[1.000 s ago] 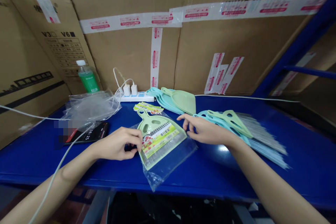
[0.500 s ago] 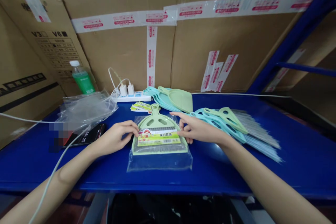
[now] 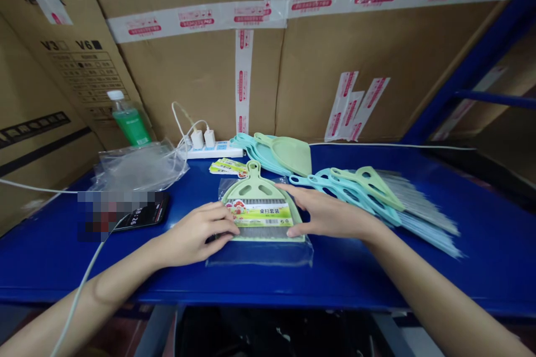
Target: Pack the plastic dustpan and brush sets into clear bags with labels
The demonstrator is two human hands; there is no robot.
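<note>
A light green dustpan (image 3: 268, 185) lies flat with its handle away from me. A grey-bristled brush (image 3: 268, 232) sits in it, with a yellow-green printed label card (image 3: 262, 213) across the bristles. A clear plastic bag (image 3: 259, 256) shows around the dustpan and past its near edge; whether the dustpan is wholly inside is hard to tell. My left hand (image 3: 201, 234) rests its fingertips on the left side, thumb apart from the fingers. On the right side lies my right hand (image 3: 329, 212), index finger and thumb spread wide, its other fingers partly hidden.
Stacked dustpans (image 3: 293, 153) lie at the back, with several brushes (image 3: 364, 192) to the right. More label cards (image 3: 228, 166) are behind the set. To the left are clear bags (image 3: 140, 167), a phone (image 3: 144, 215), a green bottle (image 3: 129, 122), a power strip (image 3: 218, 150) and a white cable (image 3: 86, 279).
My left hand has slid nearer along the dustpan's left side. My right index finger and thumb have spread, the thumb moving off the label toward the lower right. The view has shifted slightly.
</note>
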